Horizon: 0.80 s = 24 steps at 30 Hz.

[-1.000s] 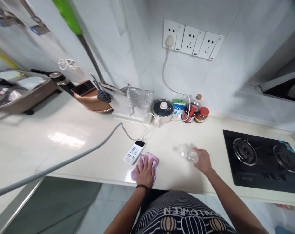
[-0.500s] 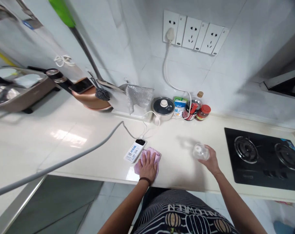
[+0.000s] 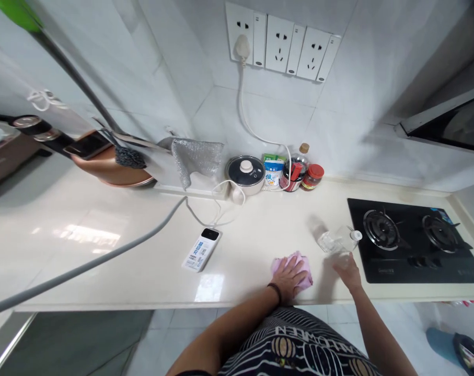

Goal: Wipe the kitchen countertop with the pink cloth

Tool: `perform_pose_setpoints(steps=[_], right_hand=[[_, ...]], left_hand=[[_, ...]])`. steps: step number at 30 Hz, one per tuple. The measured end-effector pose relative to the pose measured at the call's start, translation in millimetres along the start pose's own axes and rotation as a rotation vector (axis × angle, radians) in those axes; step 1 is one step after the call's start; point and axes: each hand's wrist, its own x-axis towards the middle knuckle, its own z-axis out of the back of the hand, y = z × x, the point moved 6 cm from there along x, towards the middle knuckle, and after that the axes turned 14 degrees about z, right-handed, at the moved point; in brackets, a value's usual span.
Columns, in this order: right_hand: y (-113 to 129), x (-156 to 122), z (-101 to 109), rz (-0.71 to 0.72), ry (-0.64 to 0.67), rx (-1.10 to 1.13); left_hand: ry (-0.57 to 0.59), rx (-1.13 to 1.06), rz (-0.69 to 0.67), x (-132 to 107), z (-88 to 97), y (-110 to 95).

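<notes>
My left hand (image 3: 290, 277) lies flat with spread fingers on a pink cloth (image 3: 304, 269), pressing it to the pale countertop near the front edge. To the right, a clear plastic bottle (image 3: 336, 240) with a white cap is tilted sideways, its cap end toward the stove. My right hand (image 3: 348, 272) grips this bottle from the near side; some of the fingers are hidden behind or under it. A white power bank (image 3: 201, 250) with blue print lies well left of the cloth, a cable plugged into its far end.
A black gas stove (image 3: 413, 245) sits at the right. Along the wall stand a small lidded pot (image 3: 245, 175), a white-and-blue packet (image 3: 273, 172) and red-lidded jar (image 3: 312, 176). A grey hose (image 3: 115, 254) crosses the left counter. A white cord (image 3: 242, 112) hangs from the sockets.
My left hand has slid the pink cloth rightward, away from the power bank. My right hand has turned the bottle so its cap points right. The view has shifted right.
</notes>
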Motion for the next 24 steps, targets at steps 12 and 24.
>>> perform_pose_setpoints(steps=[12, 24], right_hand=[[-39.5, -40.6, -15.4, -0.009, 0.188, -0.386], [-42.1, -42.9, -23.2, 0.070, 0.170, -0.470]], left_hand=[[-0.156, 0.021, 0.783, 68.4, 164.3, 187.5], [-0.183, 0.149, 0.507, -58.5, 29.2, 100.1]])
